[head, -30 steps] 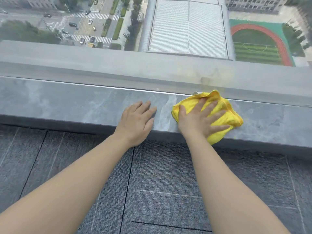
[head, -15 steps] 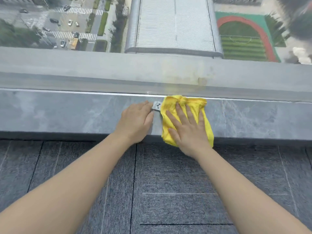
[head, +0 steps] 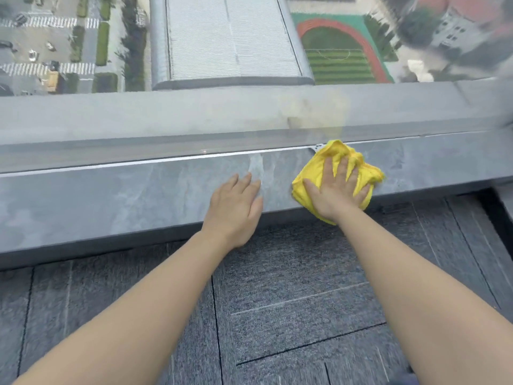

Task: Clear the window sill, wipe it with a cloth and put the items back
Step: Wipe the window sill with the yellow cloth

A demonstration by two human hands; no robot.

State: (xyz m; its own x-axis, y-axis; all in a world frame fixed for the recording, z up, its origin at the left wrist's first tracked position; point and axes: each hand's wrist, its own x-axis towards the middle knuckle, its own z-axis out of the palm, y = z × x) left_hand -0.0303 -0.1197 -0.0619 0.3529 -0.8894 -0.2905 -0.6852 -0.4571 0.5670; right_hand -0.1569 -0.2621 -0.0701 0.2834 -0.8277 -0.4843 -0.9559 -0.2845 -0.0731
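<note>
Window sill (head: pixel 138 201): grey marbled stone slab, running left to right across the view and tilted slightly up to the right. Nothing stands on the stretch in view apart from the cloth and the two hands.

Right hand (head: pixel 334 191): laid flat, palm down, fingers spread, on top of the yellow cloth (head: pixel 369 173). It presses the cloth against the sill; the fingers are open and not curled around the fabric. Fingertips point toward the far edge of the sill.

Yellow cloth: bunched and wrinkled, lying on the sill right of centre. Its far corner reaches the bright strip where the sill meets the window glass (head: pixel 83 112). Its near edge hangs a little over the near lip of the sill, below the wrist. A small pale tag (head: pixel 317 147) shows at the far-left corner of the cloth.

Left hand (head: pixel 236 207): flat on the bare stone, palm down, fingers together and extended, holding nothing. It sits just left of the cloth, with a gap of stone between them. The heel of the hand overlaps the near edge of the sill.

A paler streak (head: pixel 256 168) marks the stone just beyond the left fingertips.

Below the sill: grey carpet tiles (head: pixel 277 301) with dark seams. Both bare forearms cross over them.
</note>
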